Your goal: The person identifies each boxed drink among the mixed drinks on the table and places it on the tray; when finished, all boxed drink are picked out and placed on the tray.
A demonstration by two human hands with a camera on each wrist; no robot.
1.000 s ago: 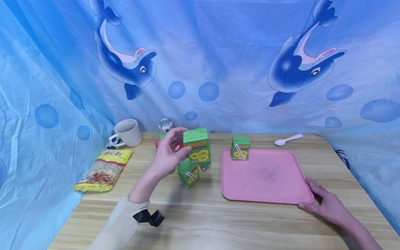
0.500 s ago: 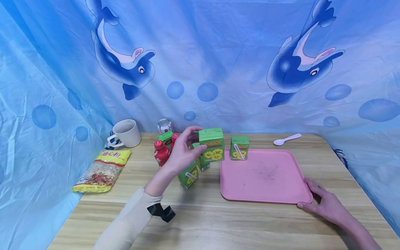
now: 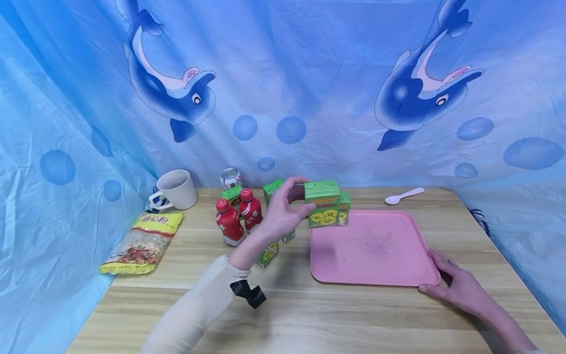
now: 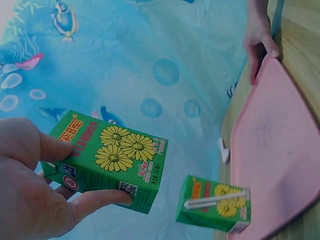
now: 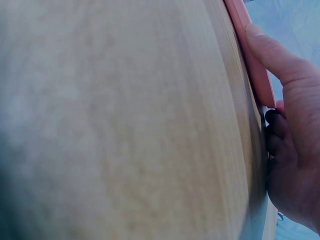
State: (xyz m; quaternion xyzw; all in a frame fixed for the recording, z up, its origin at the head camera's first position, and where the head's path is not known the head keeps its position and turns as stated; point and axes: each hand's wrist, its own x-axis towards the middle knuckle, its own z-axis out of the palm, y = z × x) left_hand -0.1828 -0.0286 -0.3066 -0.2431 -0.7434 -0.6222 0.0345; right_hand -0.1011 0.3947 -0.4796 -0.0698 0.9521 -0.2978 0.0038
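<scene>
My left hand grips a green drink carton with yellow flowers between thumb and fingers. The carton is held up over the left rear part of a pink tray. Partly hidden behind it, a second green carton stands on the tray's far left corner; the left wrist view shows this carton with a white straw on its side. My right hand holds the tray's near right corner, the thumb lying along the rim in the right wrist view.
Left of the tray stand two red bottles, more green cartons and a can. Farther left are a white mug and a bag of pasta. A white spoon lies behind the tray.
My left hand has carried the carton rightward, from above the grouped cartons to over the tray's left side. The red bottles have come into sight. My right hand stays at the tray corner.
</scene>
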